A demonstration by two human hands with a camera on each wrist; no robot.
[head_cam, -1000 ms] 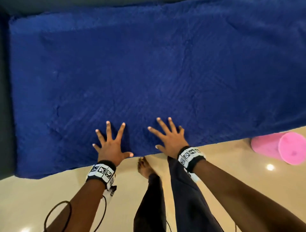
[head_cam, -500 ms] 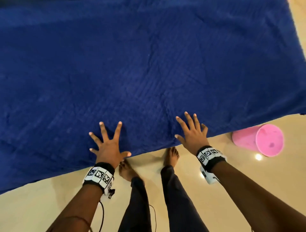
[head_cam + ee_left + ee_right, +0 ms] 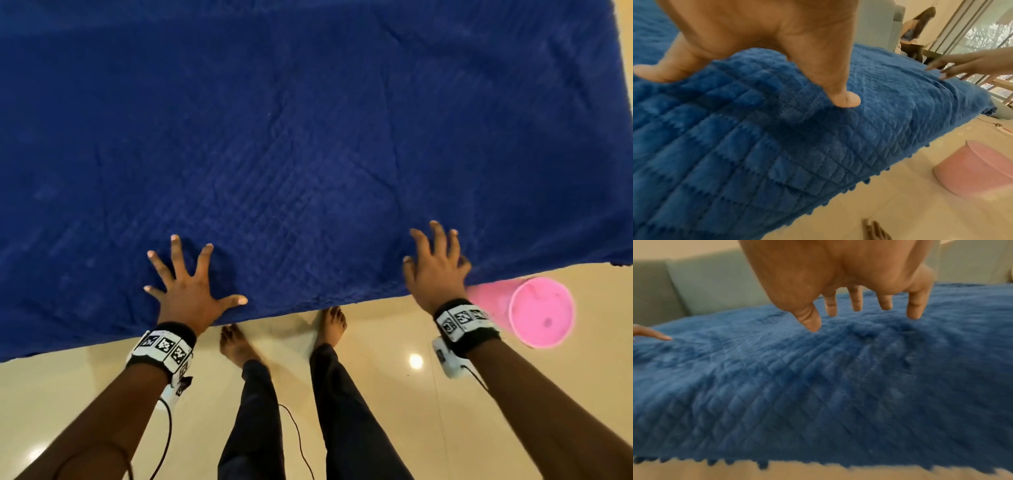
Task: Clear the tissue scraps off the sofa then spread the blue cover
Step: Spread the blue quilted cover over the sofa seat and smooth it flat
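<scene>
Left hand point(image 3: 190, 296) is flat on the blue cover point(image 3: 308, 144), fingers fanned wide and straight, thumb stuck out to the side near the front edge. Nothing gripped, just a palm and fingertips pressing into the quilted fabric. The left wrist view confirms it: the thumb point(image 3: 842, 97) and another finger dig slightly into the plush squares.

Right hand point(image 3: 435, 270) is spread too, fingers straight and splayed, holding nothing. From the right wrist camera the fingers point(image 3: 914, 309) point down at the cover with their tips at or just above the pile; whether they all touch is hard to call through the blur. It sits further along the same front edge, well apart from the left.

The cover lies stretched across the whole sofa seat, its diamond stitching showing, a few soft creases running through the middle. Its front hem, trimmed with little bobbles point(image 3: 866, 181), hangs over toward the floor point(image 3: 376, 394). A strip of pale green sofa back point(image 3: 701, 285) shows behind it.

Out at the edges: a pink bin point(image 3: 534, 315) stands on the shiny cream floor just beside the right wrist. Two bare feet point(image 3: 236, 342) and dark trousers stand close to the hem. Marker bands point(image 3: 164, 346) wrap both wrists, cables trailing down.
</scene>
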